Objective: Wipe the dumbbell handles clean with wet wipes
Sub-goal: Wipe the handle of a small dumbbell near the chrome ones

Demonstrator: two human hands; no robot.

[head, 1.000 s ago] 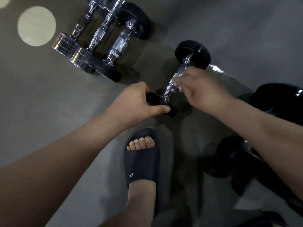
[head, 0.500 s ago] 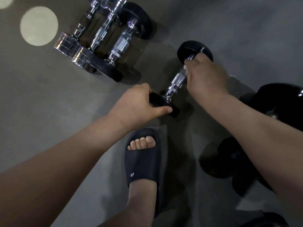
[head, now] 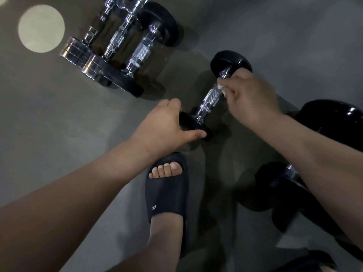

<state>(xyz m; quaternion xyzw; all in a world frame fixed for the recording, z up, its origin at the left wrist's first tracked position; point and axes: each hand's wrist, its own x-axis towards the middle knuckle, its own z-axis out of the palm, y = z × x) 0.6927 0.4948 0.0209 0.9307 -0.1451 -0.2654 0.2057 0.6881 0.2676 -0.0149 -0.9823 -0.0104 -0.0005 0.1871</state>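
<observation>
Chrome handle [head: 211, 98]: right hand [head: 253, 97] pinches wipe [head: 221, 86] at far end; left hand [head: 163, 126] grips near plate [head: 193, 124]; floor [head: 49, 118] open leftward.

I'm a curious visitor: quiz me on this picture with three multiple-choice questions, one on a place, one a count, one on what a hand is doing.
1. Where does the left hand grip the dumbbell being wiped? A) its near black end B) mid-handle C) its far end
2. How many are in the row of dumbbells at upper left? A) one B) three C) six
3. What is the right hand doing? A) lying flat on the floor B) pinching a white wipe on the handle C) hanging empty
Answers: 1 A, its fingers curl round that weight; 2 B, three handles lie side by side; 3 B, white shows at its fingertips.
</observation>
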